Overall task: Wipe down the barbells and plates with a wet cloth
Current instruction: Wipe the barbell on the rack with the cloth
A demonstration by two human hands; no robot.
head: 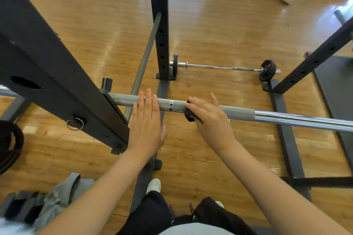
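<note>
While lying across the rack [57, 74] at about waist level, the barbell [238, 113] is showing a dull grey knurled shaft that is giving way to bright polished chrome toward the right, its long axis running left to right and dipping slightly rightward. Left hand [147, 126] is resting flat, fingers straight, fingertips on the bar. Right hand [208, 118] is pressing a dark cloth [189, 115] around the shaft, fingers curled over it.
</note>
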